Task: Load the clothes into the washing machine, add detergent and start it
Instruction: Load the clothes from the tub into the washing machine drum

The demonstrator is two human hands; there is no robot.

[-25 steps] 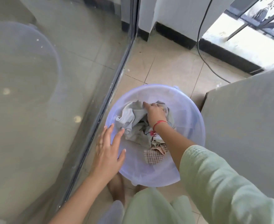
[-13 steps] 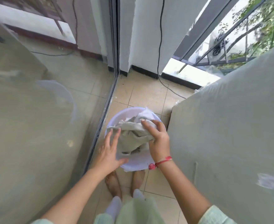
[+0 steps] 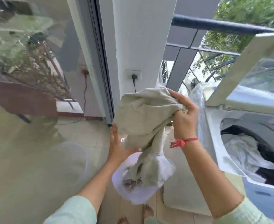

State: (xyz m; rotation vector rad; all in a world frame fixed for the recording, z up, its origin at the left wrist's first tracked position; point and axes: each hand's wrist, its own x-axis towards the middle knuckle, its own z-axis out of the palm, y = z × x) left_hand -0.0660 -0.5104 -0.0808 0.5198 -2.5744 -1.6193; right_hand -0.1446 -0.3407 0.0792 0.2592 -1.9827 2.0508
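A grey-beige garment (image 3: 142, 117) hangs in the air at centre, bunched at its top. My right hand (image 3: 184, 115) grips that bunched top, a red thread on the wrist. My left hand (image 3: 117, 143) lies open against the garment's lower left side, fingers straight. The cloth's tail dangles over the pale plastic tub (image 3: 133, 189) on the floor below. At the right stands the top-loading washing machine (image 3: 213, 143) with its lid (image 3: 246, 62) raised; white and dark clothes (image 3: 246, 151) lie in its drum.
A glass sliding door (image 3: 36, 110) fills the left side, its frame (image 3: 104, 78) just left of my hands. A white pillar carries a wall socket (image 3: 134, 75) with a plugged cord. A balcony railing (image 3: 213, 26) runs behind the machine. My bare feet (image 3: 149, 212) stand on the tiled floor.
My right hand has lifted the grey-beige garment out of the tub to chest height and toward the machine. My view rose, bringing the open washer into sight at the right.
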